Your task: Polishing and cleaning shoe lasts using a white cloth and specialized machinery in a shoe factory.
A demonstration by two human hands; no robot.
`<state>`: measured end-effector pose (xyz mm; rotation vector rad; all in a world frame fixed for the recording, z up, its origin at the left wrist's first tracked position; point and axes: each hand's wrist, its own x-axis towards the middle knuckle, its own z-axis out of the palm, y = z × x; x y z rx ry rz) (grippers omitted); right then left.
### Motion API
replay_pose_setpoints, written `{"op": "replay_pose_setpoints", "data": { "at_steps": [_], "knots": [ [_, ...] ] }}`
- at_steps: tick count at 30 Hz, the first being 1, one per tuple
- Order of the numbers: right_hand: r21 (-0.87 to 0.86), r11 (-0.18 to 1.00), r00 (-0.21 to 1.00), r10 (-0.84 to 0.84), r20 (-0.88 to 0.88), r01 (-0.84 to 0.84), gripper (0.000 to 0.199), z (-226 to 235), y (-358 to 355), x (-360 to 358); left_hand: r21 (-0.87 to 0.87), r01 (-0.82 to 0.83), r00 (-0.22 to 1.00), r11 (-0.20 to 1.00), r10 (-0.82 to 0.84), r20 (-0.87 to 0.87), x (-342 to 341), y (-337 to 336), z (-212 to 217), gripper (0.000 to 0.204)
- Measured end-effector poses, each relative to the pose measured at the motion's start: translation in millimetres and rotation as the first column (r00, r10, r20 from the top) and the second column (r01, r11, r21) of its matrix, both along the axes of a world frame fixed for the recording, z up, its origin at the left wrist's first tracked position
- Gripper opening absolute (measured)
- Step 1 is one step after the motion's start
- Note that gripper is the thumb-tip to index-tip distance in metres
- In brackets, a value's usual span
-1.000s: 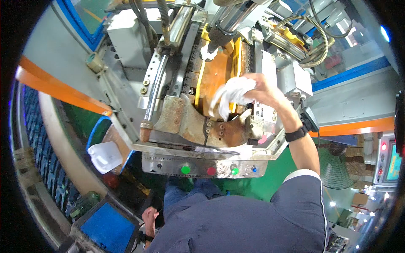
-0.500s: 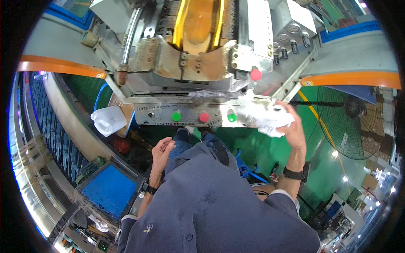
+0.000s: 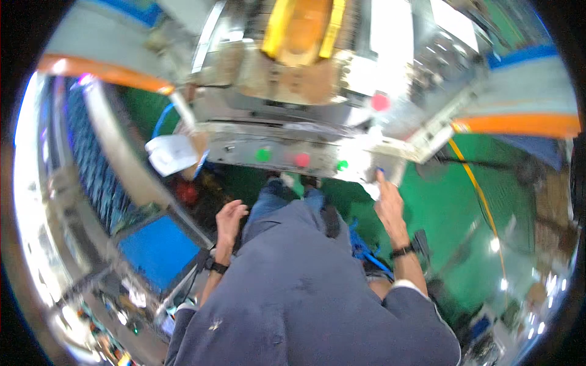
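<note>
My right hand (image 3: 390, 206) is at the right end of the machine's front button panel (image 3: 229, 148). Its fingers are closed, with a small blue spot at the fingertips; motion blur hides what they hold. A white crumpled sheet or cloth (image 3: 355, 160) lies against the panel's right part, beside that hand. My left hand (image 3: 231, 218) hangs loosely curled in front of my body, holding nothing, its fingers partly apart. Along the panel sit a green button (image 3: 263, 155), a red button (image 3: 302, 160) and another green button (image 3: 342, 165).
Above the panel, a worn metal bracket (image 3: 259, 76) fronts a yellow-edged channel (image 3: 278, 27). A red knob (image 3: 380, 102) stands at the right. A white jug (image 3: 173, 154) and a blue-topped surface (image 3: 160, 251) lie to the left. A fan (image 3: 528, 171) stands at the right.
My right hand has moved left and down, away from the bulk of the white crumpled material. My left hand stays nearly in place. The whole view has shifted and blurred.
</note>
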<state>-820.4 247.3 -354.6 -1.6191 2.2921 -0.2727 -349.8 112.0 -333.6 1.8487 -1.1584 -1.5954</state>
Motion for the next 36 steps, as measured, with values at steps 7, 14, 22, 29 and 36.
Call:
{"op": "replay_pose_setpoints", "data": {
  "at_steps": [7, 14, 22, 29, 36],
  "knots": [
    [0.094, 0.995, 0.973, -0.004, 0.230, -0.018, 0.076, 17, -15, 2, -0.192, -0.214, 0.977, 0.958, 0.214, -0.020, 59, 7, -12, 0.029],
    [0.166, 0.964, 0.744, 0.044, 0.666, -0.205, 0.069, 101, -122, 64, -0.421, -0.330, 0.915, 0.845, 0.396, 0.078, 193, -83, -32, 0.036],
    [0.065, 0.982, 0.030, -0.061, 0.998, -0.175, 0.068, 106, -305, 306, -0.359, -0.539, 0.805, 0.762, 0.592, 0.049, 230, -175, -4, 0.044],
    [0.267, 0.896, -0.282, -0.376, 0.883, -0.355, 0.063, 52, -377, 449, -0.347, -0.499, 0.820, 0.794, 0.303, -0.486, 162, -177, 33, 0.058],
    [0.402, 0.857, -0.211, -0.479, 0.852, -0.322, 0.034, 28, -403, 503, -0.268, -0.495, 0.829, 0.826, 0.357, -0.430, 187, -197, 42, 0.066]
  ]
}}
